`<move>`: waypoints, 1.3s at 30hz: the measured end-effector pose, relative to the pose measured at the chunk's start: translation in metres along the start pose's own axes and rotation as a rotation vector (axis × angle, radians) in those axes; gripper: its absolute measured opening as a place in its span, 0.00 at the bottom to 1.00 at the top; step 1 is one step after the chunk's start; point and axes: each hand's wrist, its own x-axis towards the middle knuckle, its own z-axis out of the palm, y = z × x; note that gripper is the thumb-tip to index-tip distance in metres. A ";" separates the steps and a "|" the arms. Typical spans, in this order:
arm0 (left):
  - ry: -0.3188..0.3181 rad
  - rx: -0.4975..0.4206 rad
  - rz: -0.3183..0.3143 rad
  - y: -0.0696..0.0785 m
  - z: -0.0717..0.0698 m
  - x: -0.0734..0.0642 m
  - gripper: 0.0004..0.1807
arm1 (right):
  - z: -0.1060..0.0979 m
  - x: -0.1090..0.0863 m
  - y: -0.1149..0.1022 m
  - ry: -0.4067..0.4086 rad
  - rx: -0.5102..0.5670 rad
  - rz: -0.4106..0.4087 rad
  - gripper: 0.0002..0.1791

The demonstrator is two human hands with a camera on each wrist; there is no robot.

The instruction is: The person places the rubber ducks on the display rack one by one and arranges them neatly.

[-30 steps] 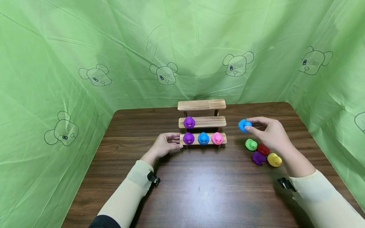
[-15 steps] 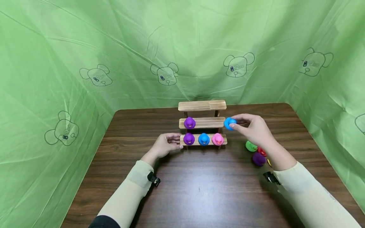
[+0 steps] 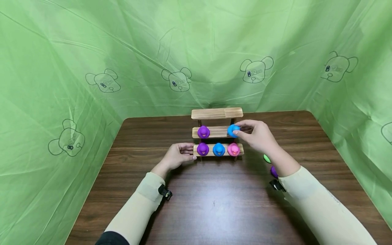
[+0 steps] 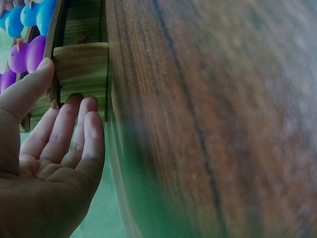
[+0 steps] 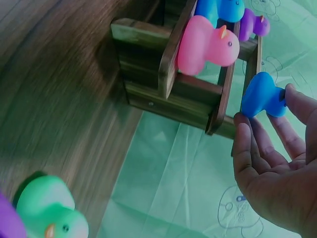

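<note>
A three-step wooden display rack (image 3: 214,132) stands at the back of the table. My left hand (image 3: 178,156) holds the left end of its lowest step, thumb and fingers on either side of the board in the left wrist view. Between thumb and fingers my right hand (image 3: 258,136) pinches a blue rubber duck (image 5: 261,96) at the right end of the middle step. Whether that duck touches the board is hard to tell. A purple duck (image 3: 203,132) sits at the middle step's left end. Purple (image 3: 202,149), blue (image 3: 218,149) and pink ducks (image 3: 233,149) line the lowest step.
Right of the rack, a green duck (image 5: 49,206) and a purple duck (image 3: 274,172) lie on the table (image 3: 214,204), partly hidden by my right arm in the head view. A green curtain (image 3: 214,51) hangs behind and along both sides.
My right hand has carried the blue duck leftward from beside the rack to the middle step's right end. Its forearm now covers the red and yellow ducks. The left hand stays put.
</note>
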 end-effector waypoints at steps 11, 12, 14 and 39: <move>0.004 0.011 0.003 0.000 0.000 0.001 0.30 | 0.019 0.014 -0.010 -0.044 -0.029 0.003 0.15; 0.004 0.012 0.003 0.000 0.000 0.001 0.30 | 0.021 0.016 -0.010 -0.046 -0.028 0.001 0.15; 0.004 0.013 0.006 0.000 0.000 0.000 0.29 | 0.023 0.018 -0.011 -0.051 -0.021 -0.002 0.15; -0.004 -0.018 0.005 -0.001 0.000 0.001 0.30 | 0.045 0.033 -0.019 -0.073 -0.045 -0.009 0.15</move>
